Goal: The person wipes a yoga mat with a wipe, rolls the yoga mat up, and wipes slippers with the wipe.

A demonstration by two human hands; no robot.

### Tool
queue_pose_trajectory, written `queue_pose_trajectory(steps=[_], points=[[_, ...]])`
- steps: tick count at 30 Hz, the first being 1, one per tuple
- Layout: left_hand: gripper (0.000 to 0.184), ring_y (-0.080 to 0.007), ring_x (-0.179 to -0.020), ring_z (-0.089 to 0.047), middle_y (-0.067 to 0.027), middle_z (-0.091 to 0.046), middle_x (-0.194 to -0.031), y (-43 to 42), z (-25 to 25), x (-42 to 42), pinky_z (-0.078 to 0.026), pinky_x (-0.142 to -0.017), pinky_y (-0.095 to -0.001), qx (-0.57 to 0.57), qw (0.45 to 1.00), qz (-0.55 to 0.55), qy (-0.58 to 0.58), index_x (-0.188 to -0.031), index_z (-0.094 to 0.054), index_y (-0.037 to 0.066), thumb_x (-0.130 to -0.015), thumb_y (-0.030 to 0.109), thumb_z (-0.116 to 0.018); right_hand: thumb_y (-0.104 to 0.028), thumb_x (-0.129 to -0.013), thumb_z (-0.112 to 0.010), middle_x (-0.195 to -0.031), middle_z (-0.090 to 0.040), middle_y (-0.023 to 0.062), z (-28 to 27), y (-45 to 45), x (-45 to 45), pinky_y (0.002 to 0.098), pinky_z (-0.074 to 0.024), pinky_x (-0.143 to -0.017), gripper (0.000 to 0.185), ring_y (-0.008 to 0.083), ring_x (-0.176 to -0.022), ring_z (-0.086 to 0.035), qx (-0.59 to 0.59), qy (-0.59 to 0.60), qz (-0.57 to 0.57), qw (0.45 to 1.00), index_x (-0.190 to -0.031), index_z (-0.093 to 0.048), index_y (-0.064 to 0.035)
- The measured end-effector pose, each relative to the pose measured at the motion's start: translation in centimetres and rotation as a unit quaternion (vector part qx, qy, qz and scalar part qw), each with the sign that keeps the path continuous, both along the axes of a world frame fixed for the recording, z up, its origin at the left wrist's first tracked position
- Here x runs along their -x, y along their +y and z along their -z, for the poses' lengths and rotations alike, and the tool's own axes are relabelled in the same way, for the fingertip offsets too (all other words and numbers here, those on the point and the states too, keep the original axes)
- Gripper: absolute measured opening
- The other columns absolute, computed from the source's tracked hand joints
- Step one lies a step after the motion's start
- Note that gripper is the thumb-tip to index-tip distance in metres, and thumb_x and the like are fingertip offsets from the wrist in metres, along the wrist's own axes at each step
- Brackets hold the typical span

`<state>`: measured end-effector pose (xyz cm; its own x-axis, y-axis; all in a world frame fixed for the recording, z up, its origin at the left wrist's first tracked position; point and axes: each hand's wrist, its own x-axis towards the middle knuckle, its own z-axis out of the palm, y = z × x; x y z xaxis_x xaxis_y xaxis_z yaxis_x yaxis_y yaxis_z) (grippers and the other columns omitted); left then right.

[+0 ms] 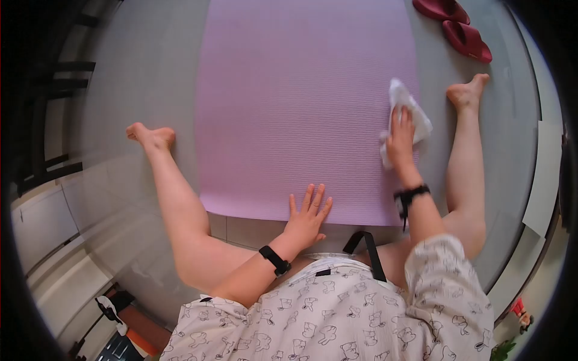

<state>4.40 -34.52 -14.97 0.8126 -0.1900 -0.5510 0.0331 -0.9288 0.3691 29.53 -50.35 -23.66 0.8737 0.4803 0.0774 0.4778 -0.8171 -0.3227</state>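
Note:
A ribbed light purple mat (289, 108) lies flat on the grey floor between my spread legs. At its near edge my left hand (307, 219) rests with fingers spread, holding nothing. My right hand (401, 141) is on the mat's right edge, pressed on a crumpled white cloth (419, 117). Part of the cloth is under my fingers, and the rest sticks out ahead and to both sides of them. Black bands circle both wrists.
Two red slippers (466, 41) sit on the floor at the top right. Dark furniture legs (66, 78) stand at the far left. My bare legs stretch along both sides of the mat. A small figurine (521, 314) is at the lower right.

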Motion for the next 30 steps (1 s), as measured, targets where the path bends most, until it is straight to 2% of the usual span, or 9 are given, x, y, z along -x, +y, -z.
queue_pose_trajectory(steps=[3, 5, 11, 13, 20, 22, 24, 27, 30], points=[[0.094, -0.0385, -0.135, 0.003, -0.0184, 0.0, -0.146, 0.0, 0.3, 0.0, -0.017, -0.095, -0.0683, -0.004, 1.0, 0.003, 0.0, -0.139, -0.023, 0.014, -0.064, 0.041, -0.073, -0.009, -0.073, -0.05, -0.136, -0.029, 0.0237, -0.5, 6.5, -5.0, 0.0446, -0.0205, -0.104, 0.062, 0.0389, -0.126, -0.027, -0.099, 0.042, 0.11, 0.988, -0.132, -0.031, 0.0008], [0.094, -0.0388, -0.134, 0.003, -0.0185, -0.001, -0.146, 0.1, 0.5, 0.0, -0.017, -0.095, -0.0685, -0.003, 1.0, 0.004, -0.004, -0.138, -0.024, 0.014, -0.063, 0.042, -0.073, -0.011, -0.073, -0.05, -0.131, -0.035, 0.0228, 4.4, 12.8, -2.6, 0.0426, -0.0218, -0.104, 0.059, 0.0384, -0.124, -0.029, -0.138, -0.076, -0.067, 0.985, -0.128, -0.034, 0.0036], [0.089, -0.0391, -0.134, 0.0, -0.0185, -0.007, -0.145, 0.3, 1.9, 1.4, -0.018, -0.094, -0.0691, 0.005, 1.0, 0.01, 0.02, -0.137, -0.027, 0.013, -0.065, 0.041, -0.071, -0.021, -0.075, -0.056, -0.138, -0.032, 0.0136, -2.3, 10.4, 11.8, 0.0446, -0.0168, -0.108, 0.055, 0.0306, -0.13, -0.025, -0.095, 0.108, -0.424, 0.894, -0.128, -0.043, -0.0167], [0.088, -0.0387, -0.134, 0.001, -0.0182, -0.004, -0.146, 0.5, 1.0, 0.5, -0.017, -0.095, -0.069, 0.04, 0.999, -0.014, 0.0, -0.138, -0.025, 0.013, -0.068, 0.041, -0.07, -0.02, -0.076, -0.057, -0.14, -0.028, 0.0134, -2.4, 5.7, 7.9, 0.0443, -0.0156, -0.108, 0.057, 0.0297, -0.132, -0.022, -0.06, 0.193, -0.3, 0.932, -0.13, -0.042, -0.0192], [0.09, -0.0376, -0.135, 0.004, -0.0175, 0.001, -0.147, 0.3, 0.6, 0.1, -0.017, -0.095, -0.0679, 0.025, 1.0, -0.014, 0.01, -0.139, -0.022, 0.012, -0.068, 0.042, -0.069, -0.03, -0.083, -0.044, -0.137, -0.03, 0.0167, 3.0, 11.6, -10.8, 0.0492, -0.0207, -0.102, 0.054, 0.0325, -0.127, -0.026, 0.06, -0.113, 0.165, 0.978, -0.133, -0.037, -0.0098], [0.092, -0.037, -0.135, 0.003, -0.0172, 0.0, -0.147, 0.3, 0.5, 0.2, -0.017, -0.095, -0.0684, 0.02, 1.0, -0.016, 0.009, -0.139, -0.021, 0.013, -0.067, 0.042, -0.07, -0.026, -0.083, -0.044, -0.127, -0.04, 0.02, 2.6, 18.2, -8.9, 0.0451, -0.0248, -0.101, 0.047, 0.0347, -0.12, -0.035, 0.081, -0.105, -0.047, 0.99, -0.124, -0.043, -0.004], [0.093, -0.0364, -0.135, -0.001, -0.0157, -0.003, -0.147, 0.3, 0.8, 0.3, -0.017, -0.095, -0.0684, 0.023, 1.0, -0.017, 0.009, -0.139, -0.021, 0.012, -0.066, 0.041, -0.07, -0.016, -0.084, -0.04, -0.123, -0.044, 0.0208, -1.7, 23.4, 1.3, 0.0456, -0.0265, -0.1, 0.039, 0.0359, -0.118, -0.037, -0.189, 0.028, -0.151, 0.97, -0.119, -0.046, -0.0011], [0.089, -0.0381, -0.135, -0.001, -0.0172, -0.003, -0.147, 0.1, 2.6, 0.9, -0.016, -0.096, -0.0681, 0.029, 0.997, -0.02, 0.064, -0.14, -0.021, 0.014, -0.069, 0.04, -0.069, -0.023, -0.083, -0.045, -0.139, -0.029, 0.0176, -0.9, 23.2, 13.1, 0.0437, -0.015, -0.109, 0.051, 0.0346, -0.131, -0.021, -0.087, 0.086, -0.41, 0.904, -0.132, -0.037, -0.0078], [0.085, -0.0367, -0.135, -0.001, -0.0161, -0.003, -0.147, 0.2, 3.2, 1.3, -0.014, -0.096, -0.069, 0.06, 0.997, -0.018, 0.045, -0.139, -0.023, 0.016, -0.07, 0.038, -0.068, -0.024, -0.081, -0.051, -0.143, -0.02, 0.0168, -2.2, 16.8, 13.0, 0.0446, -0.0114, -0.109, 0.057, 0.0337, -0.134, -0.013, -0.114, 0.172, -0.411, 0.888, -0.135, -0.033, -0.0115]])
